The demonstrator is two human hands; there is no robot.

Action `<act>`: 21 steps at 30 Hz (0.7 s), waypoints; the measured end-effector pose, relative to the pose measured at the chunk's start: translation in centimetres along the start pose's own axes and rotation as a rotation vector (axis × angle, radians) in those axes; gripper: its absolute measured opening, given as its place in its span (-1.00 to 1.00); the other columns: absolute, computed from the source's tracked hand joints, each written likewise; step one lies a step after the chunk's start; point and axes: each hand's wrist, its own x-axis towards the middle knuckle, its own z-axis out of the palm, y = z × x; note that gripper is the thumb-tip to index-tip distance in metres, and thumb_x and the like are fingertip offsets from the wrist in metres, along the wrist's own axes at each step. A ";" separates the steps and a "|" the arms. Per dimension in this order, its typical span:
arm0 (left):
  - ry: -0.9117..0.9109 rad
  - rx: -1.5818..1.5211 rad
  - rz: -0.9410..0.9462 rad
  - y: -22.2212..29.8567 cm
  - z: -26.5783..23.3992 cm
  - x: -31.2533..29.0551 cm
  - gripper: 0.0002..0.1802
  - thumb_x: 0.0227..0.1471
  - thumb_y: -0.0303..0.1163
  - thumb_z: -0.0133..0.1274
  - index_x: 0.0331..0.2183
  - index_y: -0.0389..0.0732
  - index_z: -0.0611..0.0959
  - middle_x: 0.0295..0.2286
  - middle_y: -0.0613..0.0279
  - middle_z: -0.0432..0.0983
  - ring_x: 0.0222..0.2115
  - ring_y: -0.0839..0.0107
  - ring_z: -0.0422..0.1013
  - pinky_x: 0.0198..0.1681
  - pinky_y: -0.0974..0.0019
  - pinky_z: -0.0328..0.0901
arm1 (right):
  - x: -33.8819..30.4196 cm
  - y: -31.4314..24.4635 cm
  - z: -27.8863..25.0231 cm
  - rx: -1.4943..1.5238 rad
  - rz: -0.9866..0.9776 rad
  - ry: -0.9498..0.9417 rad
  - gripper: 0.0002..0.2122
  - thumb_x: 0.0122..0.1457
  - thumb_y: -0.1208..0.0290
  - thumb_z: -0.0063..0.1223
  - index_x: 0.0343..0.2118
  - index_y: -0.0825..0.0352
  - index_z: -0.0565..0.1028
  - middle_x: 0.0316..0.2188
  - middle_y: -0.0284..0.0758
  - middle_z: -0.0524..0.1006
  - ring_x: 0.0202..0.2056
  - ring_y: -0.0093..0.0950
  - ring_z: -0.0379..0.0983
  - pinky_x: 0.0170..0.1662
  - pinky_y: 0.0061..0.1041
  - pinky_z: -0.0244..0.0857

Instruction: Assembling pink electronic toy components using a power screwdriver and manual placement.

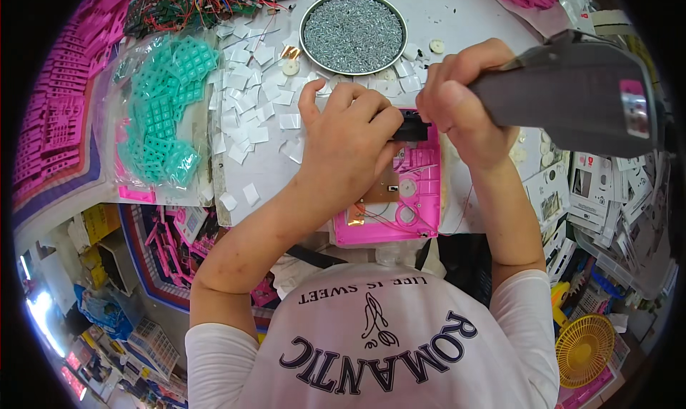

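Observation:
In front of me on the table lies a pink plastic housing [427, 184], open side up, with a brown circuit board, thin wires and a round white disc inside. My left hand [349, 143] reaches over its upper left part, fingers bent, thumb and index finger closed against a black block-shaped part [411, 129]. Wrapped in my right hand [468, 98] is a dark grey electric screwdriver [564, 91], its thick body rising toward the view at the right. My right hand hides the driver's tip, so I cannot tell what it touches.
A round metal dish [353, 34] full of small screws stands behind the housing. White paper squares [250, 102] are scattered to the left, beside a bag of turquoise keypads [164, 109]. Wired circuit boards [200, 5] lie far left; printed cards [597, 187] are piled right.

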 end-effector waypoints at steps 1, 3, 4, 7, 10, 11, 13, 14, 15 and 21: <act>0.000 -0.020 0.009 -0.1 0.0 0.1 -0.69 -0.10 -0.26 0.31 -0.25 -0.04 0.63 -0.25 0.39 0.50 -0.09 0.31 0.37 0.16 -0.16 -0.09 | 0.2 0.1 -0.3 -0.068 -0.037 -0.049 -0.84 0.20 0.54 0.08 -0.29 0.33 0.29 -0.68 -0.36 0.31 -0.68 -0.58 0.20 -0.59 -0.53 0.17; -0.001 -0.061 0.030 -0.3 0.3 0.2 -0.67 -0.10 -0.28 0.30 -0.24 -0.08 0.62 -0.25 0.32 0.50 -0.08 0.28 0.37 0.15 -0.19 -0.06 | 0.6 0.4 -0.5 -0.078 -0.064 -0.105 -0.82 0.19 0.53 0.12 -0.34 0.33 0.30 -0.69 -0.36 0.33 -0.69 -0.58 0.23 -0.60 -0.54 0.18; -0.001 -0.079 0.050 -0.4 0.4 0.4 -0.67 -0.09 -0.30 0.30 -0.23 -0.10 0.61 -0.25 0.27 0.51 -0.09 0.24 0.39 0.13 -0.16 0.00 | 0.8 0.6 -0.7 -0.028 -0.057 -0.114 -0.81 0.18 0.52 0.14 -0.35 0.33 0.30 -0.70 -0.36 0.33 -0.69 -0.58 0.25 -0.60 -0.54 0.18; -0.067 -0.193 0.068 -0.7 0.3 0.9 -0.65 -0.10 -0.35 0.28 -0.22 -0.15 0.58 -0.24 0.18 0.52 -0.12 0.14 0.42 0.07 -0.05 0.16 | 1.6 0.2 -1.0 0.105 0.090 -0.178 -0.68 0.16 0.31 0.24 -0.22 0.39 0.35 -0.63 -0.32 0.43 -0.63 -0.56 0.33 -0.54 -0.53 0.25; -0.117 -0.327 0.087 -1.6 -1.2 0.9 -0.63 -0.14 -0.42 0.28 -0.22 -0.19 0.55 -0.18 0.05 0.54 -0.17 -0.01 0.46 -0.04 0.11 0.35 | 4.3 -1.3 -2.2 0.400 0.228 -0.290 -0.52 0.19 0.18 0.24 0.02 0.42 0.38 -0.42 -0.26 0.54 -0.41 -0.49 0.48 -0.31 -0.48 0.41; -0.064 -0.314 0.069 -1.6 -2.5 0.6 -0.63 -0.14 -0.44 0.29 -0.22 -0.20 0.55 -0.15 0.01 0.54 -0.16 -0.02 0.47 -0.04 0.10 0.36 | 5.1 -1.9 -2.6 0.560 0.208 -0.250 -0.53 0.21 0.29 0.22 0.10 0.39 0.37 -0.33 -0.25 0.58 -0.29 -0.49 0.53 -0.21 -0.48 0.43; 0.036 -0.316 -0.005 -0.9 -6.7 -0.8 -0.61 -0.17 -0.50 0.32 -0.22 -0.22 0.57 -0.08 -0.06 0.53 -0.11 -0.04 0.49 -0.03 0.07 0.38 | 5.9 0.1 -7.1 0.704 0.135 -0.183 -0.11 0.20 -0.35 -0.12 0.33 0.40 0.16 0.09 -0.12 0.44 0.10 -0.16 0.38 0.20 -0.08 0.27; 0.049 -0.248 -0.083 -0.8 -9.2 -1.8 -0.61 -0.19 -0.51 0.32 -0.23 -0.24 0.58 -0.10 -0.08 0.53 -0.11 -0.01 0.50 -0.01 0.10 0.37 | 6.2 0.3 -11.5 0.397 0.269 0.096 -0.28 0.28 -0.15 -0.05 0.29 0.38 0.25 0.14 -0.18 0.45 0.10 -0.21 0.42 0.16 -0.11 0.33; 0.082 -0.235 -0.124 -1.4 -11.4 -3.4 -0.62 -0.22 -0.54 0.28 -0.25 -0.26 0.58 -0.12 -0.08 0.53 -0.12 0.04 0.49 -0.03 0.12 0.36 | 6.1 1.9 -16.9 -0.091 0.322 0.135 -0.46 0.33 0.07 0.01 0.21 0.40 0.37 0.10 -0.21 0.50 0.07 -0.29 0.47 0.15 -0.19 0.35; -0.604 0.249 -0.724 -1.8 -25.5 -17.1 -0.35 -0.26 -0.54 0.27 -0.02 -0.23 0.51 -0.04 -0.01 0.47 0.03 -0.09 0.34 0.17 -0.01 0.16 | 10.6 8.4 -27.1 -1.417 0.288 0.292 -0.68 0.10 0.25 0.30 -0.15 0.32 0.64 -0.30 -0.25 0.68 -0.23 -0.52 0.61 -0.15 -0.50 0.45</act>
